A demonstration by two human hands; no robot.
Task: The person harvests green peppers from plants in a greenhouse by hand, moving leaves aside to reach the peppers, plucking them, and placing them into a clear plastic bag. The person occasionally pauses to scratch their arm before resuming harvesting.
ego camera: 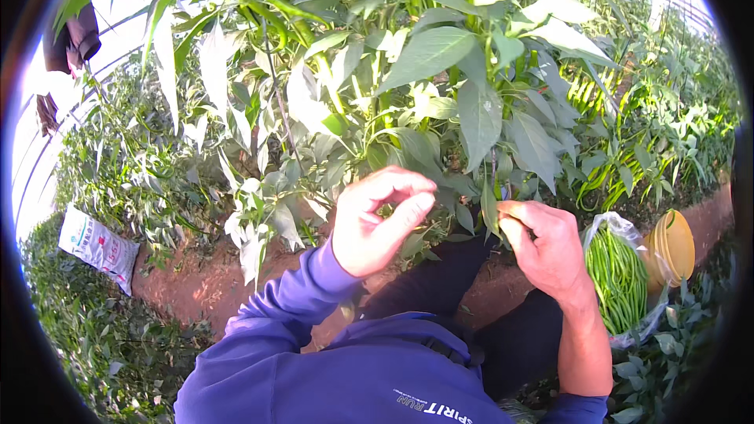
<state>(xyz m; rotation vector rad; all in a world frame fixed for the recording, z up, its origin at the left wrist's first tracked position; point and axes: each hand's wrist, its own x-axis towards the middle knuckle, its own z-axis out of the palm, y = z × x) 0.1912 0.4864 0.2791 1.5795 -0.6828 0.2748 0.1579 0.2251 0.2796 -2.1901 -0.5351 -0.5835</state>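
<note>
Tall leafy pepper plants point(424, 53) stand before me, with long green chili peppers point(277, 3) hanging among the leaves at the upper left. My left hand point(386, 218) is raised in front of the lower foliage, its thumb and fingers curved apart with nothing seen between them. To its right, my right hand point(539, 241) pinches the edge of a hanging green leaf point(489, 206) between thumb and fingertips. A clear plastic bag point(612, 224) packed with long green peppers point(615, 282) lies beyond my right forearm.
Beside the bag sits a yellow plastic bucket point(677, 244). A white printed sack point(97, 247) lies at the left on reddish soil point(194, 288). More pepper plants point(648, 129) grow to the right and left. Dark clothing point(73, 38) hangs at the upper left near the curved greenhouse frame.
</note>
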